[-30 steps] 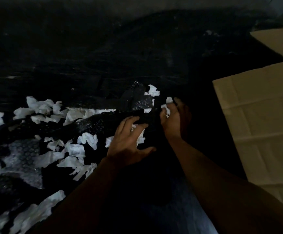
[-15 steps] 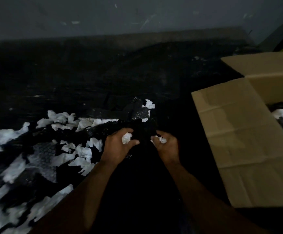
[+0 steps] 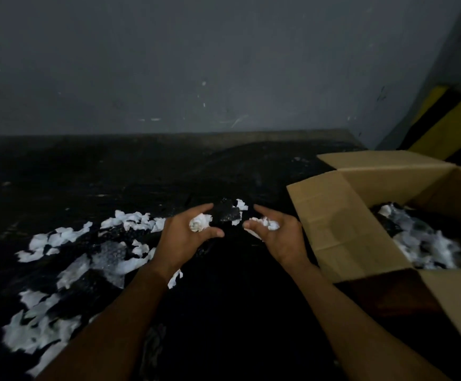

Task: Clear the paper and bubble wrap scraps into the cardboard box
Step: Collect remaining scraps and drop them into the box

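Both hands, down among the scraps on the dark surface (image 3: pixel 224 312) a second ago, have lifted clear of it. The left hand (image 3: pixel 188 239) now cups a paper wad (image 3: pixel 199 223), and the right hand (image 3: pixel 280 239) holds a clump of white scraps (image 3: pixel 268 223). The view has swung upward, bringing into sight the open inside of the cardboard box (image 3: pixel 342 215).

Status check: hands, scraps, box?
Left hand holds a paper wad. Right hand holds paper scraps. Cardboard box open at right, partly filled. Path to it unobstructed.
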A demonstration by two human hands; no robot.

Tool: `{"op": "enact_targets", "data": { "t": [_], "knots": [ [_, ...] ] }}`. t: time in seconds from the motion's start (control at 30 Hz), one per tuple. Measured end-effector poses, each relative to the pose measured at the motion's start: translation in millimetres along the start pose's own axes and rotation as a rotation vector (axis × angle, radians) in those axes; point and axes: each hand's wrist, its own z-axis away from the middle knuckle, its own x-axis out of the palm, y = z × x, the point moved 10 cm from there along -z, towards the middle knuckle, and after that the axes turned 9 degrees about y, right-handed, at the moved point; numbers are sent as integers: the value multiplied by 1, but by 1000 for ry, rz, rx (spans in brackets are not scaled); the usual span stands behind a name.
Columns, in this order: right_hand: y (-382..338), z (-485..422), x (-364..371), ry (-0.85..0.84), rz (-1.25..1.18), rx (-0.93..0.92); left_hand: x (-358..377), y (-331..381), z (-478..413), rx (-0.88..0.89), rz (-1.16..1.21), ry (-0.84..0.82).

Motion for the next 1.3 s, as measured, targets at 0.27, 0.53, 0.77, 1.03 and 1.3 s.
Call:
{"op": "enact_targets", "data": {
  "t": [0.27, 0.53, 0.77, 1.03, 1.3],
  "knots": [
    [-31, 21, -93, 58, 81, -26, 17, 82, 37, 123, 59, 4],
    [-33, 27, -250, 308, 119, -172, 107, 200, 42, 283, 134, -102],
    [3, -14, -390, 412, 178, -194, 221, 300, 42, 347, 230, -78],
    [73, -77, -488, 330, 281, -187, 362, 329, 50, 172, 233, -116],
    [109, -117, -481, 191, 211, -144, 394, 313, 48, 105, -2, -87]
  ]
}}
